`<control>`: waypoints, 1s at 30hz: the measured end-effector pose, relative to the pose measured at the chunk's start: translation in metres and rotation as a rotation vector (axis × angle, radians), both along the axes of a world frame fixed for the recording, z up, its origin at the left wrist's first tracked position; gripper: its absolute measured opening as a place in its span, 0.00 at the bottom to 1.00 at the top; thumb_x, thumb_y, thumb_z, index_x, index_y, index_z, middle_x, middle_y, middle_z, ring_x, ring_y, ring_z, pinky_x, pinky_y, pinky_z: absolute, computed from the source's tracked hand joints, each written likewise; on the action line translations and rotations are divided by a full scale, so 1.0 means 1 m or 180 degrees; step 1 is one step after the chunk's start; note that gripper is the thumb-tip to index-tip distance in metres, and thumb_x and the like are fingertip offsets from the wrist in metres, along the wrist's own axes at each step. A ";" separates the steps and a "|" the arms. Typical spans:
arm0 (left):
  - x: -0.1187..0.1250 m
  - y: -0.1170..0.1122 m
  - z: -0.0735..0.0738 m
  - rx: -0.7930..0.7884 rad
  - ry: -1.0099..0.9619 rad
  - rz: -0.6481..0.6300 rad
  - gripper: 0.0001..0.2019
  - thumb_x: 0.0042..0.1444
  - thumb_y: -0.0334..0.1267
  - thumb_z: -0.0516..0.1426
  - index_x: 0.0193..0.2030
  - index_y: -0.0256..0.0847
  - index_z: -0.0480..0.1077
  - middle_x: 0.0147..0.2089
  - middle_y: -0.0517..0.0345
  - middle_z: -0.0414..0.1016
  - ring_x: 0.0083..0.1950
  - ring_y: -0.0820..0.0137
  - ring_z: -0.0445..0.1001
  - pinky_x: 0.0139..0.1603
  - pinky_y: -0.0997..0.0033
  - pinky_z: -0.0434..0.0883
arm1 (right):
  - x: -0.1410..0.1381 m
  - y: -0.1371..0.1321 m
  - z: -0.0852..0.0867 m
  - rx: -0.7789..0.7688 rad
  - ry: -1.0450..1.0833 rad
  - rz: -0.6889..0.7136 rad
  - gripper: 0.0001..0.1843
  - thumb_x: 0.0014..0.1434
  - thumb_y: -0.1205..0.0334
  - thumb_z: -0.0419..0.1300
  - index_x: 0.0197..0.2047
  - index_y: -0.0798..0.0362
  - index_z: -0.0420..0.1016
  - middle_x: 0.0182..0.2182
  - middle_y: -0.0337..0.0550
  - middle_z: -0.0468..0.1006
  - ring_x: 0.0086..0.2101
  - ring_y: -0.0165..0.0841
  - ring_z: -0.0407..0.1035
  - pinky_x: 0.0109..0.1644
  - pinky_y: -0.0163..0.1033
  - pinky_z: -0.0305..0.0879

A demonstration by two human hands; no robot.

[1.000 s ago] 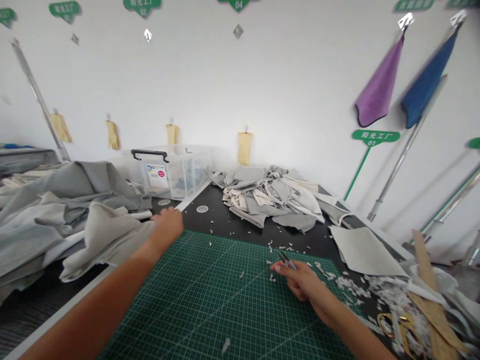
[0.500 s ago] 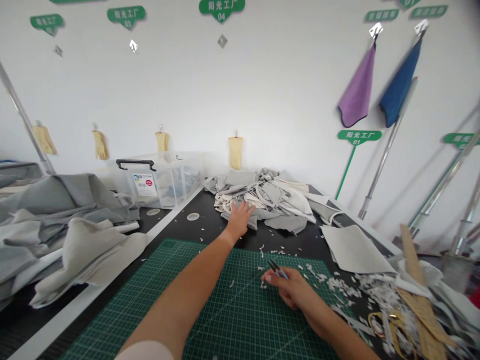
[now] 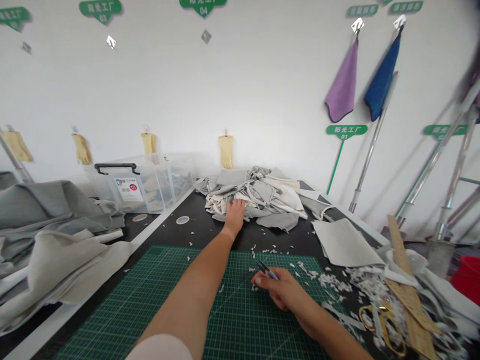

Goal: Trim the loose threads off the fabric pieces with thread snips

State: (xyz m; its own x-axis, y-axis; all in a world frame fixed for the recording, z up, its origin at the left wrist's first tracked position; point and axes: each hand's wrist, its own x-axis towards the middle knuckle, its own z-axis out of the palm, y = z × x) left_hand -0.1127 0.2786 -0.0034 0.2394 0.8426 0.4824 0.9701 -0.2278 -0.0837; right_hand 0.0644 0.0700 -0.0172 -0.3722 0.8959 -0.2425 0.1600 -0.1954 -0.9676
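Note:
My left hand (image 3: 234, 216) reaches across to the near side of a heap of grey and cream fabric pieces (image 3: 268, 192). Its fingers touch the cloth and look slightly apart; no piece is lifted. My right hand (image 3: 279, 289) is closed around small thread snips (image 3: 267, 269) with blue handles and dark blades, which point up and left. That hand is over a green cutting mat (image 3: 240, 327) with a pale grid. Small white scraps (image 3: 333, 283) are scattered on the mat and beside it.
At left lie folded grey fabrics (image 3: 71, 265) and a clear plastic box (image 3: 150, 187). A tape roll (image 3: 182, 220) is near the heap. To the right are a flat fabric stack (image 3: 347, 243), gold-handled scissors (image 3: 390, 325), wooden rulers (image 3: 408, 280) and a red bucket (image 3: 466, 280).
The view has shifted slightly right. My left hand has moved a little further into the fabric heap, its fingers closer together. My right hand still holds the snips over the mat.

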 end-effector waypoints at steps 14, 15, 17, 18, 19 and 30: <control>-0.001 0.001 0.017 0.0004 -0.0268 0.0165 0.16 0.62 0.25 0.48 0.56 0.33 0.66 0.55 0.37 0.69 0.59 0.53 0.66 0.55 0.55 0.67 | 0.000 -0.001 0.002 0.0069 0.0047 0.0031 0.24 0.54 0.43 0.66 0.39 0.57 0.76 0.12 0.25 0.53 0.13 0.21 0.44 0.17 0.32 0.35; -0.002 -0.001 0.019 0.0032 -0.0293 0.0182 0.17 0.62 0.25 0.49 0.56 0.33 0.66 0.56 0.37 0.69 0.60 0.53 0.65 0.55 0.55 0.66 | 0.001 -0.001 0.002 0.0080 0.0048 0.0031 0.24 0.54 0.42 0.66 0.39 0.57 0.76 0.12 0.25 0.53 0.13 0.21 0.44 0.17 0.32 0.35; -0.007 -0.004 0.023 0.0120 -0.0394 0.0220 0.18 0.60 0.25 0.50 0.57 0.33 0.64 0.57 0.37 0.68 0.61 0.52 0.64 0.55 0.56 0.66 | 0.001 -0.001 0.002 0.0103 0.0052 0.0038 0.24 0.54 0.42 0.65 0.40 0.57 0.77 0.12 0.25 0.54 0.13 0.21 0.45 0.17 0.31 0.36; -0.009 -0.004 0.027 0.0190 -0.0496 0.0239 0.18 0.59 0.25 0.50 0.57 0.33 0.64 0.57 0.37 0.68 0.61 0.52 0.64 0.55 0.56 0.65 | 0.002 -0.001 0.002 0.0108 0.0055 0.0049 0.24 0.54 0.42 0.65 0.40 0.57 0.77 0.12 0.25 0.54 0.13 0.21 0.45 0.17 0.32 0.36; -0.012 -0.005 0.032 0.0279 -0.0639 0.0262 0.18 0.58 0.25 0.51 0.56 0.33 0.64 0.57 0.37 0.69 0.61 0.52 0.64 0.56 0.57 0.65 | 0.002 -0.002 0.003 0.0111 0.0059 0.0059 0.24 0.55 0.42 0.65 0.40 0.57 0.77 0.12 0.25 0.54 0.13 0.21 0.45 0.17 0.32 0.36; -0.064 -0.026 0.129 0.1448 -0.2630 0.0427 0.08 0.59 0.39 0.56 0.43 0.40 0.67 0.42 0.48 0.77 0.46 0.57 0.76 0.46 0.62 0.69 | 0.000 -0.007 0.012 0.0109 0.0045 0.0028 0.23 0.54 0.43 0.65 0.40 0.57 0.77 0.12 0.25 0.54 0.13 0.21 0.44 0.18 0.32 0.35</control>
